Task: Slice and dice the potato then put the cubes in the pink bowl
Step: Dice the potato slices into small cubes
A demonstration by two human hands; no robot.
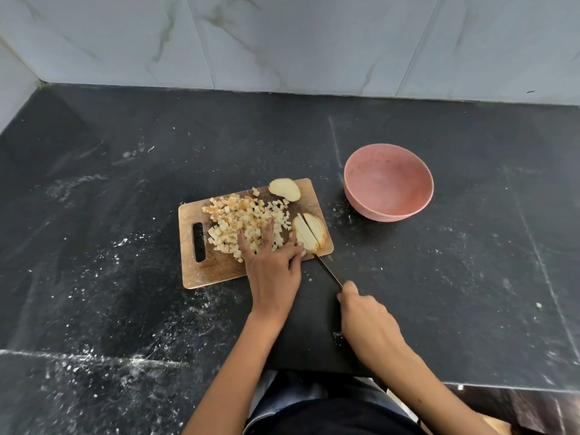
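You are looking down at a dark stone bench [125, 277] with pale specks scattered over it, and a marbled tile wall [282, 42] behind. A wooden cutting board [216, 271] lies near the middle, its handle slot toward the left. A heap of small potato cubes [241, 221] covers much of the board. A potato end piece [284, 189] lies cut face up at the board's far right corner. At the near right corner sits a potato slab [309, 232] already split lengthwise into strips.

Your left hand [272, 262] rests on the board with its fingers spread and mostly straight; some lie over the cubes, while the ones toward the right press against the near end of the slab.

Your right hand [365, 318] is curled around the handle of a knife [328, 271]. The thin blade runs up and to the left, its tip meeting the near edge of the slab just beside your left fingertips.

The pink bowl [388, 211] stands on the bench to the right of the board, apart from it, and no cubes show inside.
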